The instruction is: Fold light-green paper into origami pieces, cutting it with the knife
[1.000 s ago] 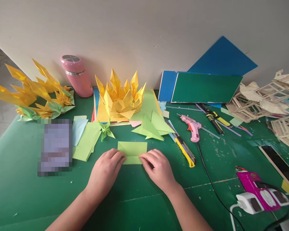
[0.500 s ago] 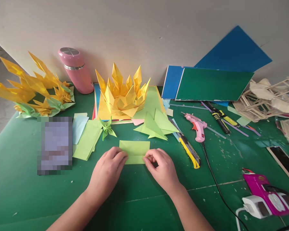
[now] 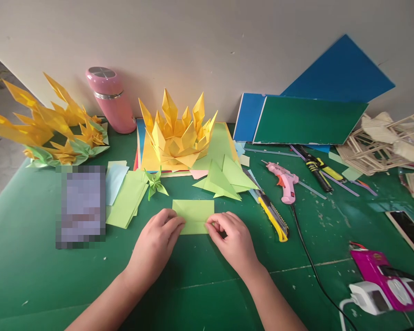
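A light green sheet of paper (image 3: pixel 194 214) lies on the green table, with a crease running across its lower part. My left hand (image 3: pixel 160 234) pinches its left edge between thumb and fingers. On the opposite edge, my right hand (image 3: pixel 230 236) pinches the paper near the crease. Just beyond are a small green paper flower (image 3: pixel 155 182) and several folded green triangles (image 3: pixel 224 179). To the left rests a stack of green paper pieces (image 3: pixel 129 200) with a light blue slip on it.
At the back stand a yellow paper crown (image 3: pixel 181 142), another crown (image 3: pixel 55 131) and a pink flask (image 3: pixel 113 103). On the right lie a yellow utility knife (image 3: pixel 273 216), a pink glue gun (image 3: pixel 284 181) with its cord, a phone (image 3: pixel 409 232) and a magenta power strip (image 3: pixel 379 271).
Both hands keep their pinch on the paper's edges, with hardly any movement. The whole view has shifted very slightly.
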